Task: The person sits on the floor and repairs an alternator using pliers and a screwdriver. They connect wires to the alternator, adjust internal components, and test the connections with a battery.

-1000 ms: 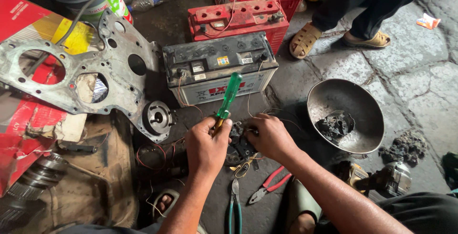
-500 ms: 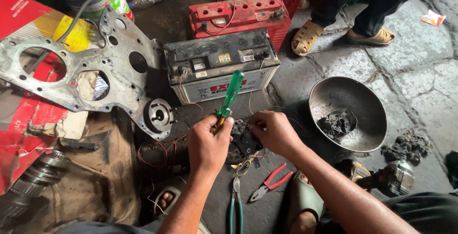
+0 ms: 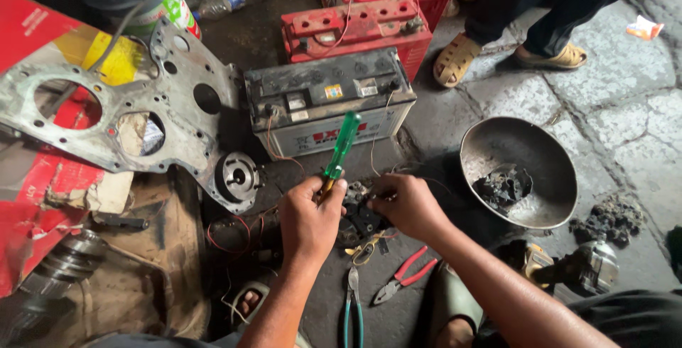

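With the left hand (image 3: 309, 216) gripping the green-handled screwdriver (image 3: 339, 148) and right hand (image 3: 408, 206) pinching the small dark part (image 3: 362, 213), a slip could jab those fingers.

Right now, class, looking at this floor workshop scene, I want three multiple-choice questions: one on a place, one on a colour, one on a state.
1. Where does the metal bowl lie?
A. Right of the grey battery
B. On the red battery
C. On the metal plate

2. What colour is the screwdriver handle?
A. Yellow
B. Green
C. Black

3. What is the left hand doing?
A. Resting open on the floor
B. Lifting the pliers
C. Gripping the screwdriver

Answers:
1 A: the bowl sits on the stone floor, right of the grey battery.
2 B: the translucent handle sticking up from the fist is green.
3 C: its fingers are closed round the tool, while the right hand holds the dark part beside it.
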The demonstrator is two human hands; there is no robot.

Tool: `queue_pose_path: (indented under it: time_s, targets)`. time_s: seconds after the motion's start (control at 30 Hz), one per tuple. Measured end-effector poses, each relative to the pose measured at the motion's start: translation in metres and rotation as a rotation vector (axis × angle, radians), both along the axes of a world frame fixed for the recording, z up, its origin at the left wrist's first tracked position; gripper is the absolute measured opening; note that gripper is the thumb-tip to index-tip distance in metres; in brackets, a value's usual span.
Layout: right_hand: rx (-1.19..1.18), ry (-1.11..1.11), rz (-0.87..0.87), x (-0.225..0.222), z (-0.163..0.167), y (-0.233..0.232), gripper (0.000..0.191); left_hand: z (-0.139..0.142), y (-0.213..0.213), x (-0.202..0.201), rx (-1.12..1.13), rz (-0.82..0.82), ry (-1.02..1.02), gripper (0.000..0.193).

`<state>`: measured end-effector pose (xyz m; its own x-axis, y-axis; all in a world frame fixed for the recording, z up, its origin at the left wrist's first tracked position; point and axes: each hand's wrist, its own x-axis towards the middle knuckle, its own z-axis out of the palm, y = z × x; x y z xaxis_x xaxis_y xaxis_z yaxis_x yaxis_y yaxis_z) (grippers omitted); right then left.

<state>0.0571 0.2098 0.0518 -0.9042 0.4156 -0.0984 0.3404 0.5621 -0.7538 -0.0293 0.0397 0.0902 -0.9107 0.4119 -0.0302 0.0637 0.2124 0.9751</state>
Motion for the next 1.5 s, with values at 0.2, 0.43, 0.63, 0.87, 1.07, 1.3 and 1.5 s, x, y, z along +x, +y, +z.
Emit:
queue_pose_path:
  time_s: [0.2, 0.43, 0.63, 0.87, 1.07, 1.3, 1.5]
  targets:
    - [0.159, -0.079, 0.0, 0.0, 0.008, -0.009, 0.022, 0.002, 0.003, -0.001, 0.079, -0.002, -0.08, 0.02]
    - [-0.049, -0.158, -0.11, 0.002, 0.01, -0.009, 0.023, -0.002, 0.001, 0.0, 0.08, -0.006, -0.023, 0.02]
    - [0.072, -0.12, -0.093, -0.004, 0.002, -0.005, 0.022, -0.005, -0.002, -0.004, 0.1, 0.009, -0.046, 0.021]
    - [0.052, -0.11, -0.096, -0.006, -0.004, 0.0, 0.022, -0.004, -0.001, -0.004, 0.023, 0.025, -0.049, 0.019]
    - [-0.006, -0.135, -0.096, -0.007, -0.006, 0.004, 0.02, -0.016, -0.004, -0.004, -0.143, 0.045, -0.028, 0.019]
    - [-0.059, -0.163, -0.114, -0.006, -0.01, 0.008, 0.02, -0.025, -0.006, 0.003, -0.361, 0.013, 0.112, 0.024]
    - [-0.1, -0.08, -0.062, -0.003, -0.016, 0.012, 0.018, -0.029, -0.004, 0.006, -0.395, 0.002, 0.095, 0.025]
